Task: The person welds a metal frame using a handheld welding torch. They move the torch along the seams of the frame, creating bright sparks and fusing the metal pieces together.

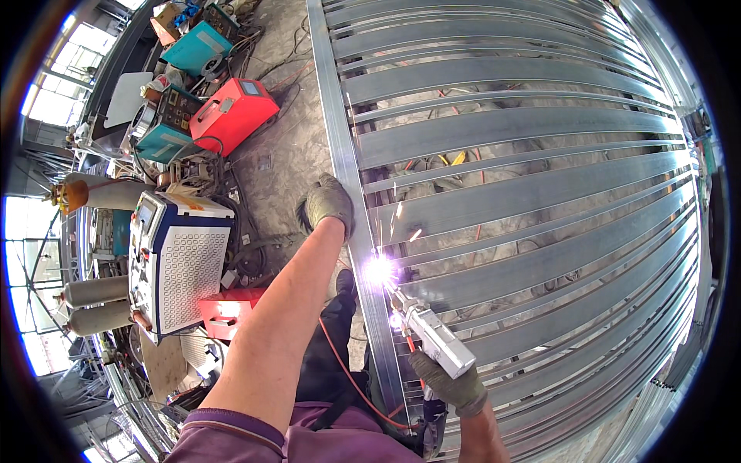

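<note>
My gloved right hand (454,386) is wrapped round a silver welding gun (438,338). The gun's tip reaches the joint between a slat and the long side rail (340,131) of a metal frame. A bright violet-white arc (380,270) burns there, and sparks fly up and right from it. Farther along the same rail rests my gloved left hand (330,202), curled at the rail's outer edge. A dark bristly thing (302,214) sticks out at its left side, mostly hidden by the glove.
Flat metal slats (494,139) cross the frame, with gaps showing the concrete floor (282,154). A red box-shaped machine (234,114), teal machines (197,50), a white-and-blue cabinet (185,262) and gas cylinders (96,292) stand on the left. An orange hose (343,370) runs near my legs.
</note>
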The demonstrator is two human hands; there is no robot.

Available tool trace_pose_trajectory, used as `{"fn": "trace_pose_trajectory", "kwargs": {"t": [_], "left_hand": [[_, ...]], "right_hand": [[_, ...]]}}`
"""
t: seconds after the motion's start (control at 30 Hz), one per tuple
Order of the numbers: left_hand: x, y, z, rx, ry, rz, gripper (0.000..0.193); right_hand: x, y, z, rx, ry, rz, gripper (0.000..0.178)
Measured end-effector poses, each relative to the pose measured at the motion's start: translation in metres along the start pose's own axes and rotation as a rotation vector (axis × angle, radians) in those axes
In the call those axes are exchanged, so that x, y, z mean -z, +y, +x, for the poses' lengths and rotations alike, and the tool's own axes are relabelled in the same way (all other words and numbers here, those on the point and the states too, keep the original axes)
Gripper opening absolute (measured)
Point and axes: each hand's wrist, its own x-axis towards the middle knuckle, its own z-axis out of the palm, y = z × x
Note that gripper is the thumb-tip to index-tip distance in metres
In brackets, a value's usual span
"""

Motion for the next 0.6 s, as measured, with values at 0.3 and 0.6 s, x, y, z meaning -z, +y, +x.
{"fn": "trace_pose_trajectory", "kwargs": {"t": [0.3,0.6], "left_hand": [[0.003,0.027,-0.019,-0.01,-0.07,-0.012,0.056],[-0.054,-0.035,0.056,-0.017,-0.019,-0.056,0.065]], "right_hand": [[-0.005,0.005,-0.011,-0.05,0.113,-0.005,0.032],[-0.01,-0.018,-0.058,0.071,0.38,-0.085,0.014]]}}
